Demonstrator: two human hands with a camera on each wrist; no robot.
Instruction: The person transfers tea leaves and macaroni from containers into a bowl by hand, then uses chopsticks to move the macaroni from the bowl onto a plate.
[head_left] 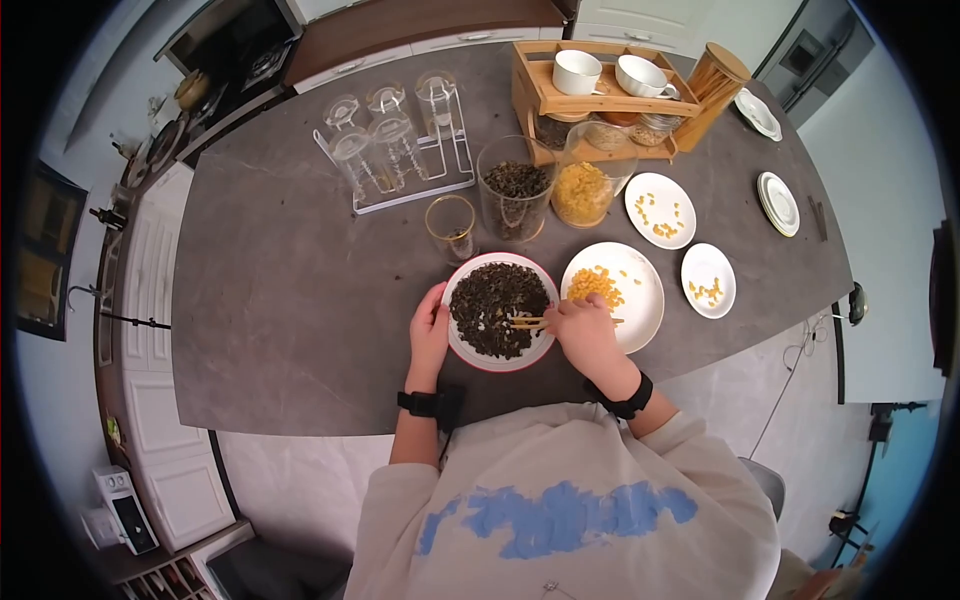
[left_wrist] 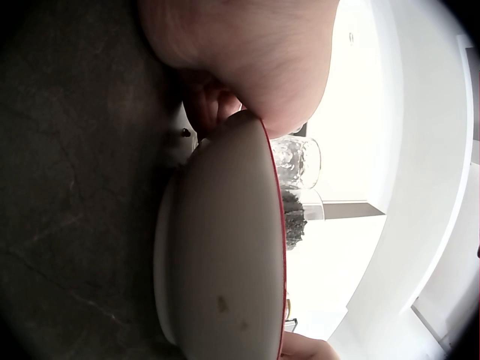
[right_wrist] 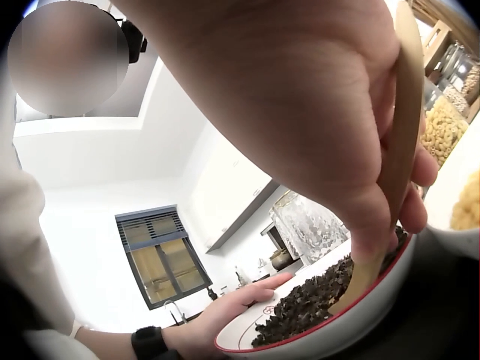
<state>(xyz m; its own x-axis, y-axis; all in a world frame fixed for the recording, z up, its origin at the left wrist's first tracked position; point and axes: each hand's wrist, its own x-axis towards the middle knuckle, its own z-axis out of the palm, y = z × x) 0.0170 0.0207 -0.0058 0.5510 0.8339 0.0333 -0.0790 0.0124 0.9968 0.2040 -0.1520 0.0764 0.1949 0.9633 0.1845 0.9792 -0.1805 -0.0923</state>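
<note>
A white bowl with a red rim (head_left: 458, 345) (left_wrist: 225, 255) (right_wrist: 330, 334) sits near the table's front edge, filled with dark dried leaves (head_left: 497, 308) (right_wrist: 307, 304). My left hand (head_left: 430, 325) (left_wrist: 247, 60) (right_wrist: 232, 307) holds the bowl's left rim. My right hand (head_left: 585, 330) (right_wrist: 300, 112) grips wooden chopsticks (head_left: 528, 321) (right_wrist: 397, 150), whose tips reach into the dark leaves. Just right of the bowl stands a white plate (head_left: 640, 300) with yellow pasta pieces (head_left: 597, 285) (right_wrist: 469, 202).
Behind the bowl stand a small glass (head_left: 451, 227), a jar of dark leaves (head_left: 515, 190) and a jar of yellow pasta (head_left: 583, 185). Two smaller plates with pasta (head_left: 661, 210) (head_left: 708, 280), a glass rack (head_left: 395, 140) and a wooden shelf with cups (head_left: 600, 85) lie farther back.
</note>
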